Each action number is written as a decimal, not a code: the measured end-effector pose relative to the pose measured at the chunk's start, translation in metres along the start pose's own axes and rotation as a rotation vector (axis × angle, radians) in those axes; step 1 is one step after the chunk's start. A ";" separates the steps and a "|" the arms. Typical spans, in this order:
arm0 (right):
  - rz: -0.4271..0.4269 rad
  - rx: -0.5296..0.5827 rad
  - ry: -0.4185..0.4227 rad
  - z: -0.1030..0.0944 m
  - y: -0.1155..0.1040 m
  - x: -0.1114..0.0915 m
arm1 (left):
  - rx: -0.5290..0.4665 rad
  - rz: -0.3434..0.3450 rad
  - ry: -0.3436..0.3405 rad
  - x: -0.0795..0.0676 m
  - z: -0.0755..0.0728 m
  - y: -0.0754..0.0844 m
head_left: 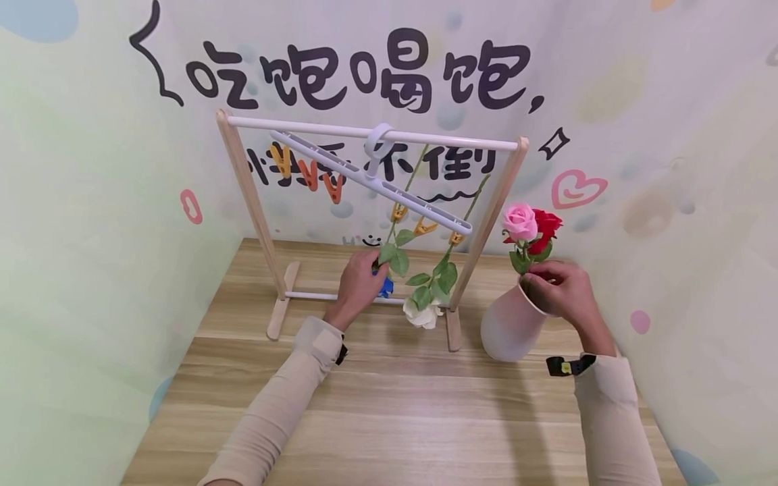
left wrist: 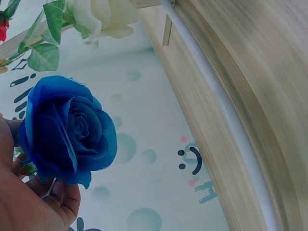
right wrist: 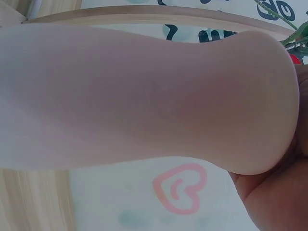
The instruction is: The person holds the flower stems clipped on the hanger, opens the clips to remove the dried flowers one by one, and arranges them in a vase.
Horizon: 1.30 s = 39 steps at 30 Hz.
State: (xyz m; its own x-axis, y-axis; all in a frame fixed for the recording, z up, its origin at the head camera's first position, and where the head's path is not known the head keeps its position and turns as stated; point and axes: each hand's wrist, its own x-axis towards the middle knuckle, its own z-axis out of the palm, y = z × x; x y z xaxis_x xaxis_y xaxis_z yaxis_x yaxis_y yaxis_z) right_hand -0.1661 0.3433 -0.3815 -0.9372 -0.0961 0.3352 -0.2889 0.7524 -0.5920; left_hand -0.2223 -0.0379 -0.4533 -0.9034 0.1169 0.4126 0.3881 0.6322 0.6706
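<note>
Left hand (head_left: 360, 280): fingers pinch the blue rose (left wrist: 72, 130) just below its bloom; the rose hangs head-down from a yellow clothespin (head_left: 398, 212) on the grey hanger (head_left: 328, 163). White rose (head_left: 421, 315): hangs head-down just beside it, likewise clipped. Right hand (head_left: 566, 290): grips the vase (head_left: 510, 331) at its rim. Pink rose (head_left: 519, 221) and red rose (head_left: 549, 226): stand in the vase, blooms above its mouth.

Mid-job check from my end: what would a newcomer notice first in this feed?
Probably the vivid blue rose in the left wrist view, held by the left hand. In the head view, a pink rose and red rose stand above the pale vase at right, while a white rose hangs head-down from the hanger.
</note>
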 end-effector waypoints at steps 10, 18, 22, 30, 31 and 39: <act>-0.172 -0.182 -0.051 0.000 -0.003 0.007 | 0.014 -0.007 0.003 0.000 0.000 0.000; -0.238 -0.258 -0.094 0.000 -0.005 0.009 | 0.011 0.004 -0.001 0.001 -0.001 0.000; -0.280 -0.308 -0.111 -0.001 -0.007 0.011 | 0.007 0.002 0.000 0.001 -0.001 0.000; -0.301 -0.377 -0.110 0.000 -0.009 0.013 | -0.003 -0.012 -0.004 0.000 -0.001 0.000; -0.302 -0.379 -0.106 0.000 -0.009 0.013 | -0.005 -0.013 -0.005 0.000 -0.001 0.000; -0.215 -0.274 -0.078 -0.007 -0.011 0.003 | 0.002 -0.021 -0.015 0.000 -0.002 0.000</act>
State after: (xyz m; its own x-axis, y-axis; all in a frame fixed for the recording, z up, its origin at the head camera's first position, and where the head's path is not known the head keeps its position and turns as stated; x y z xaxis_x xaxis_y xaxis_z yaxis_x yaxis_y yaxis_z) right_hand -0.1643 0.3393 -0.3686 -0.8759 -0.3125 0.3676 -0.4277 0.8555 -0.2919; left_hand -0.2214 -0.0395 -0.4520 -0.9139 0.1146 0.3893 0.3686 0.6359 0.6781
